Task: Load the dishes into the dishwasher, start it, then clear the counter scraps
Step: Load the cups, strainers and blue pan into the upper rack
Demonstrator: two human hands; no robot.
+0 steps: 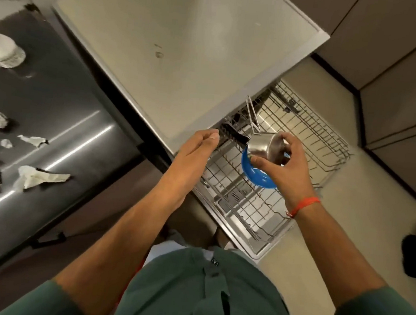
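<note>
Green shirt (192, 291) is filling six o'clock while the right hand (285, 167) is gripping one steel cup (264, 146) above one blue bowl (255, 175) in the dishwasher rack (314, 130), the left hand (198, 146) is reaching flat-fingered, and paper scraps (40, 177) are littering the steel counter (57, 112) at nine o'clock.

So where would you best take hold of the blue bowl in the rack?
Grip the blue bowl by its upper rim, coming from above: it stands tilted on edge in the dishwasher rack, and the right hand with the steel cup covers its far side.
</note>
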